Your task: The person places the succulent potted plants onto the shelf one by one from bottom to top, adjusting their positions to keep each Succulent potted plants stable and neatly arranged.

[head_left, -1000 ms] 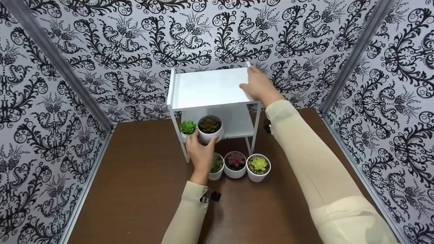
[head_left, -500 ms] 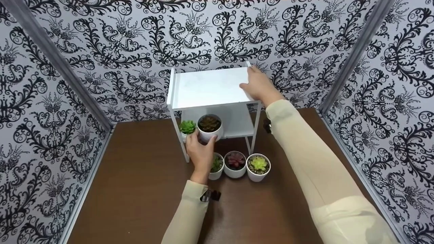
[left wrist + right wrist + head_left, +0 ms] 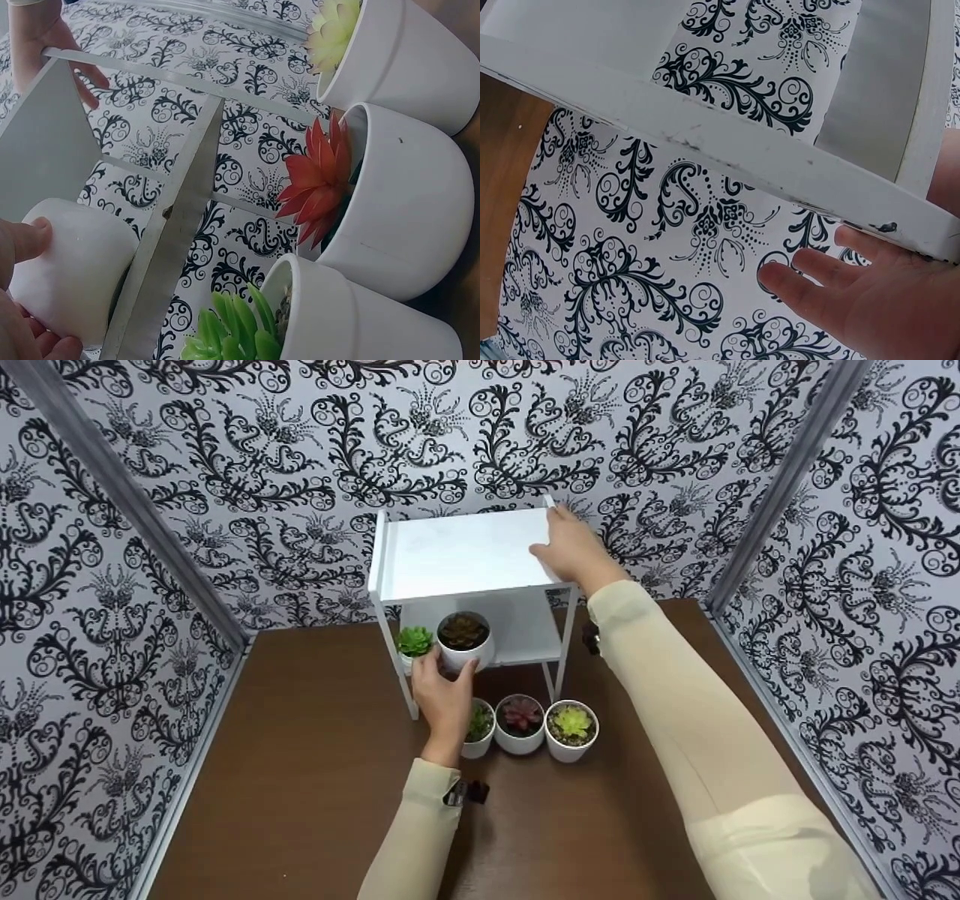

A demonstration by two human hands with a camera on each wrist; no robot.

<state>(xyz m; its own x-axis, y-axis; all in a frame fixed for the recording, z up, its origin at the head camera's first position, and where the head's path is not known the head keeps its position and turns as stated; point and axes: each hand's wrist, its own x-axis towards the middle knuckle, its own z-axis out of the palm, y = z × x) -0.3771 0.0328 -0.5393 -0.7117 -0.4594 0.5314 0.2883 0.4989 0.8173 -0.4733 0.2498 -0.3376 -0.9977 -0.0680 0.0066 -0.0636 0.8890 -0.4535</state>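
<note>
My left hand (image 3: 444, 697) grips a white pot (image 3: 480, 651) with a dark brownish succulent, at the front of the white two-tier shelf's lower tier. In the left wrist view the thumb lies on that pot (image 3: 79, 262), with fingertips under its side. Left of it on the same tier stands a pot with a bright green succulent (image 3: 415, 640). At the top right end of the shelf (image 3: 461, 555), my right hand (image 3: 574, 547) holds the end rail. Its thumb lies over the top, while its fingers (image 3: 817, 281) extend outside the rail in the right wrist view.
In front of the shelf, three white pots stand in a row on the brown table (image 3: 315, 780): a green succulent (image 3: 480, 723) partly behind my left hand, a red one (image 3: 522, 715) and a yellow-green one (image 3: 573, 721). A patterned wall (image 3: 315, 540) rises close behind.
The held pot has shifted very slightly toward the back of the lower tier, the left hand still round it. The right hand stays on the shelf's end.
</note>
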